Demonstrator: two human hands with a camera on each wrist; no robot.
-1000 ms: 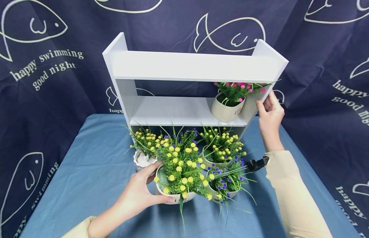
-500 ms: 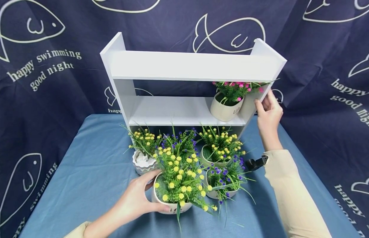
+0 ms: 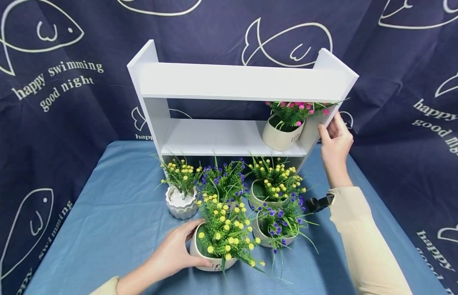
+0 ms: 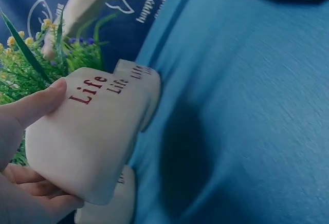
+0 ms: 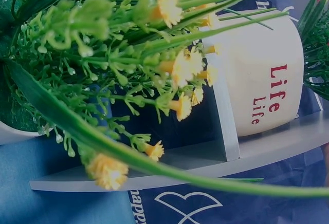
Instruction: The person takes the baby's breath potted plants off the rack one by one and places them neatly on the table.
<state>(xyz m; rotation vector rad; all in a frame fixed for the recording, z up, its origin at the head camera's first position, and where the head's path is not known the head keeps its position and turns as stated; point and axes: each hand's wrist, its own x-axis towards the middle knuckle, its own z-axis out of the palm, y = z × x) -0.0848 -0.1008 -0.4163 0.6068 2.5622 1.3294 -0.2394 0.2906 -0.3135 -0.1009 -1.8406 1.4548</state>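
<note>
A cream pot lettered "Life", with yellow artificial flowers, is gripped by my left hand. The thumb lies on its lettered front and the fingers reach round its left side. In the left wrist view this pot is close up, a shadow on the cloth to its right; whether it touches the table I cannot tell. My right hand holds the right side panel of a white shelf rack, thumb at its front edge and fingers partly hidden behind. The right wrist view shows the rack's side panel beyond foliage.
A pink-flowered pot stands on the middle shelf, right end. Before the rack are a fluted grey-white pot with yellow flowers, a purple-flowered plant, another yellow-flowered pot and a purple-flowered pot. Blue cloth covers the table.
My left hand has brought the yellow-flowered pot down and towards the front edge, uncovering more of the purple-flowered plant and fluted pot behind. The right hand stays on the rack.
</note>
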